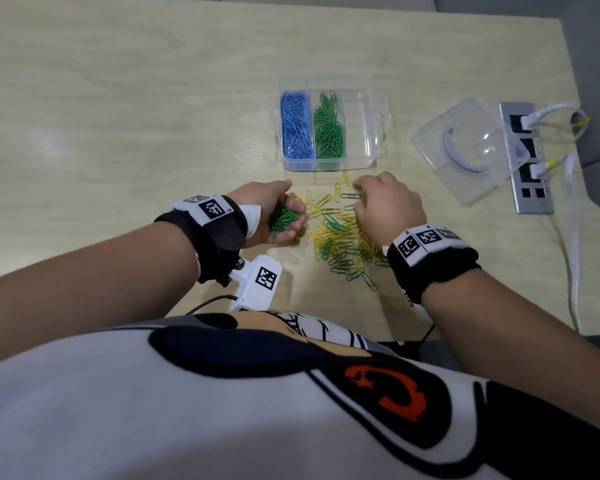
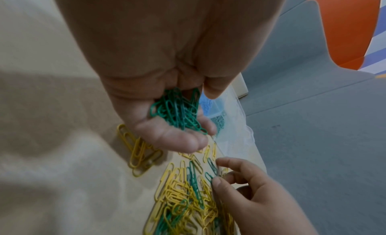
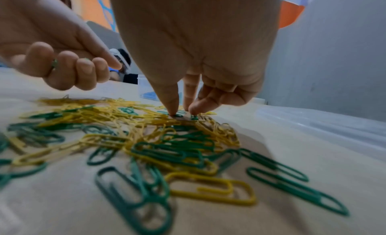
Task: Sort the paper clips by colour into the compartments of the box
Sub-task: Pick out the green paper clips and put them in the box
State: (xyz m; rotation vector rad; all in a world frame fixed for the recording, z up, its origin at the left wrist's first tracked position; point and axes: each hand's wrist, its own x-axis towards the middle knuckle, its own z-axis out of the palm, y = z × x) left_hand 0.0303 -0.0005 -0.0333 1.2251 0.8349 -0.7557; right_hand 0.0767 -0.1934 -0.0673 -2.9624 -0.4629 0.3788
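The clear compartment box (image 1: 373, 133) holds blue clips (image 1: 296, 126) on its left and green clips (image 1: 329, 129) in the middle; its right compartment looks empty. In front of it lies a mixed pile of yellow and green clips (image 1: 340, 237). My left hand (image 1: 293, 206) is cupped around a bunch of green clips (image 2: 177, 110), just left of the pile. My right hand (image 1: 358, 195) reaches down at the pile's far edge, its thumb and fingertips (image 3: 173, 112) pinching a green clip (image 3: 194, 117) that lies on the table.
The box's clear lid (image 1: 465, 147) lies to the right, partly over a metal socket strip (image 1: 527, 157) with white cables plugged in. The table's right edge is close behind that. Loose yellow clips (image 2: 137, 149) lie under my left hand.
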